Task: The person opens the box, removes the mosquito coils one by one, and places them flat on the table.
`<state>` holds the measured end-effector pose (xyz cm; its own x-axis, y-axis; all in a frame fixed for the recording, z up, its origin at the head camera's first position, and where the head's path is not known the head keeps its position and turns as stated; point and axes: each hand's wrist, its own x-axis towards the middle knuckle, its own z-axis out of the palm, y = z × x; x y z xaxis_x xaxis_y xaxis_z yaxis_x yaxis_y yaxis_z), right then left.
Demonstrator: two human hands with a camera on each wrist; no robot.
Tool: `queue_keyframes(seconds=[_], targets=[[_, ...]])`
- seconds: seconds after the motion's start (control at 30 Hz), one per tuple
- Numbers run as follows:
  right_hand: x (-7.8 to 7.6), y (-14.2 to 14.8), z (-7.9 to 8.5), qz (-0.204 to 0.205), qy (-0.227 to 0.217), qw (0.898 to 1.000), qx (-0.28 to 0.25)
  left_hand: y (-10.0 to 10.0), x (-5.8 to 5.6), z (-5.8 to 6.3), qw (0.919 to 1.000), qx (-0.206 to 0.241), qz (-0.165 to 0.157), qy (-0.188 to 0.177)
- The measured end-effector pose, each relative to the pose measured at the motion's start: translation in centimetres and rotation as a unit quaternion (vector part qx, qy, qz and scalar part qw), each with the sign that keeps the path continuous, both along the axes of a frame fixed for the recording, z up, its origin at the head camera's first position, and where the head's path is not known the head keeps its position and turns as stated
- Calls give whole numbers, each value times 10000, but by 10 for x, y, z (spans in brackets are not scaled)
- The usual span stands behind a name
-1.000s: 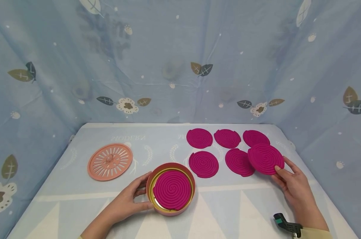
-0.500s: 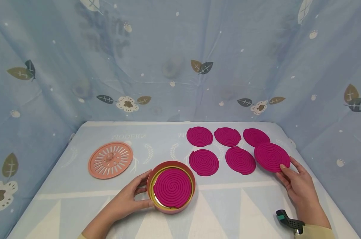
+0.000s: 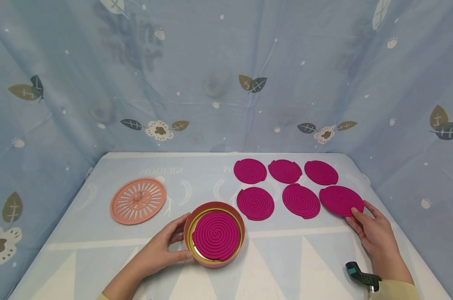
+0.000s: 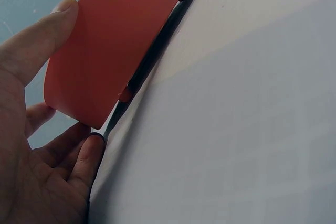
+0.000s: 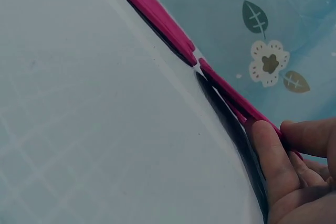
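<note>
By right hand [image 3: 374, 231], magenta coil [image 3: 340, 200] is pinched at raised near-right edge, beside five flat coils [image 3: 301, 201] at far right; by left hand [image 3: 160, 252], round tin [image 3: 216, 205] is gripped at near centre, another coil [image 3: 216, 235] inside, slotted lid [image 3: 138, 201] lying farther left.

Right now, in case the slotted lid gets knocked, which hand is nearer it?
Left. The left hand, holding the round tin, is below and right of the slotted lid in the head view; the right hand pinches a magenta coil much farther right.
</note>
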<state>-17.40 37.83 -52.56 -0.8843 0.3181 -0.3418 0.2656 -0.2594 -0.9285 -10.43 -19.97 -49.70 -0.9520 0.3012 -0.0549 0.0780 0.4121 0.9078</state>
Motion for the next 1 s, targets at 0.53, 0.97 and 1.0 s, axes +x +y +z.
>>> queue_keyframes(seconds=[0.53,0.97,1.0], targets=[[8,11,7,700,233,9966,-361,1,1,3,10000,-2,31,-69],[20,33,17,1211,164,9921,-267,2,1,3,9999,-55,43,-95],[20,34,17,1220,177,9919,-316,1,1,3,9999,-61,45,-88]])
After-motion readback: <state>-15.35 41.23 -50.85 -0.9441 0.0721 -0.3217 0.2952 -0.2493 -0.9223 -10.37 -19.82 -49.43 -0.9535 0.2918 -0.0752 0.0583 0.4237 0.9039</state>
